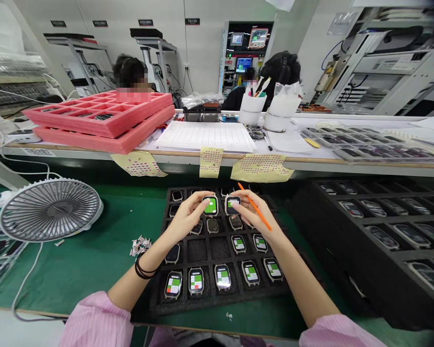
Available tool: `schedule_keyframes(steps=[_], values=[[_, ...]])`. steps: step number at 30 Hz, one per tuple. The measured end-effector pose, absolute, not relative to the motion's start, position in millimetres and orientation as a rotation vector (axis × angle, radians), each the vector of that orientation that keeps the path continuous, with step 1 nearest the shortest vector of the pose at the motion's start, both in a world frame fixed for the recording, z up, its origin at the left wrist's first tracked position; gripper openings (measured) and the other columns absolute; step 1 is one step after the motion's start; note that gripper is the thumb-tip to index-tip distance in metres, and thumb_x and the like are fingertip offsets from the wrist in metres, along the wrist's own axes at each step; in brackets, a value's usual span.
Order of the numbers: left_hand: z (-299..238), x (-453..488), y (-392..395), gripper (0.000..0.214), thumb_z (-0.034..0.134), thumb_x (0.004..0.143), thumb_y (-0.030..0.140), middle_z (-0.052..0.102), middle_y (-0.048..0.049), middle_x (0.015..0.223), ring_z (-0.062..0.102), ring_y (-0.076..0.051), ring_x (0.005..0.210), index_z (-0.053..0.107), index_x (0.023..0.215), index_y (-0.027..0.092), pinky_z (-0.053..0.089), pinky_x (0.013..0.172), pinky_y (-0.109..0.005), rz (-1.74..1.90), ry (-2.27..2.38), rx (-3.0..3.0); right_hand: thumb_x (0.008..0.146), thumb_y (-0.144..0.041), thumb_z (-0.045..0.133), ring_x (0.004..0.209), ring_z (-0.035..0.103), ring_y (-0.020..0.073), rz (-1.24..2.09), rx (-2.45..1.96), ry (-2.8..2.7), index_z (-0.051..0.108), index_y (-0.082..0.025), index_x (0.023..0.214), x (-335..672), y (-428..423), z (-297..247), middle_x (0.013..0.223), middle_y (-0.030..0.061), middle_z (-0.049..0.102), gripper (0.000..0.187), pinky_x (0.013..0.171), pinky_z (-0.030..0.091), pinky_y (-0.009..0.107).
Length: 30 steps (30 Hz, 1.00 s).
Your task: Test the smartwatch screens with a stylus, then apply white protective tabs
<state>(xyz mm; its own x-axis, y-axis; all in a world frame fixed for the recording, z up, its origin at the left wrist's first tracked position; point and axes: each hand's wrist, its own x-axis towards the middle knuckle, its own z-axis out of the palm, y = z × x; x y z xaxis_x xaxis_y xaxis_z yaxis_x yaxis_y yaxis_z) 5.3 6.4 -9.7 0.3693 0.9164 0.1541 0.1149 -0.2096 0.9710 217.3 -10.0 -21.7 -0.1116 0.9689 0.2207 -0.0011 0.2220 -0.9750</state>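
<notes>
Pinching green-screened watch (213, 207) in half-closed left hand (189, 213) | pinching second watch (230, 200) in half-closed right hand (249, 213), with orange stick (255, 206) across it | holding both above black foam tray (198, 250) | partly covering screens with thumbs | cannot read their small text

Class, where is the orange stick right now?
In the head view, the orange stick slants across the right hand, right of centre and just right of the watch that hand holds.

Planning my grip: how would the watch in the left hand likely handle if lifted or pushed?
The watch looks hard-cased, so it likely stays stiff. Its smooth, glossy-looking front may slip under the left hand. Its squarish, flat shape makes rolling unlikely.
</notes>
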Motion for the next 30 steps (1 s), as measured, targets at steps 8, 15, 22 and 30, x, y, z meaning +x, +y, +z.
schedule_keyframes(steps=[8, 15, 22, 30], values=[[-14.5, 5.9, 9.4, 0.033, 0.061, 0.087, 0.04, 0.067, -0.0079, 0.108, 0.061, -0.013, 0.079, 0.062, 0.111, 0.017, 0.048, 0.061, -0.021, 1.019, 0.92, 1.643, 0.084, -0.039, 0.066, 0.053, 0.058, 0.0091, 1.137, -0.968, -1.433, 0.061, -0.021, 0.109, 219.8, -12.2, -19.6, 0.096, 0.0067, 0.068, 0.031, 0.036, 0.037, 0.019], [-12.8, 6.6, 7.9, 0.037, 0.062, 0.086, 0.038, 0.066, -0.0096, 0.113, 0.064, -0.019, 0.098, 0.058, 0.116, 0.017, 0.053, 0.075, -0.026, 1.005, 0.905, 1.634, 0.083, -0.037, 0.068, 0.056, 0.059, 0.0097, 1.152, -0.961, -1.417, 0.061, -0.02, 0.108, 219.9, -10.4, -21.7, 0.098, 0.008, 0.067, 0.032, 0.036, 0.036, 0.018], [-11.0, 6.4, 6.6, 0.04, 0.066, 0.083, 0.033, 0.066, -0.0104, 0.112, 0.064, -0.02, 0.098, 0.056, 0.118, 0.017, 0.05, 0.063, -0.022, 0.975, 0.94, 1.692, 0.085, -0.039, 0.065, 0.051, 0.056, 0.0084, 1.137, -0.993, -1.407, 0.062, -0.021, 0.108, 219.4, -14.9, -13.9, 0.095, 0.0061, 0.067, 0.03, 0.038, 0.036, 0.02], [-13.3, 5.2, 1.0, 0.05, 0.067, 0.081, 0.023, 0.061, -0.0102, 0.116, 0.064, -0.019, 0.09, 0.05, 0.128, 0.021, 0.052, 0.058, -0.022, 0.921, 0.891, 1.964, 0.09, -0.048, 0.054, 0.039, 0.044, 0.0054, 1.155, -1.092, -1.435, 0.064, -0.02, 0.112, 212.7, -13.0, -22.6, 0.075, -0.0005, 0.06, 0.037, 0.037, 0.036, 0.022]])
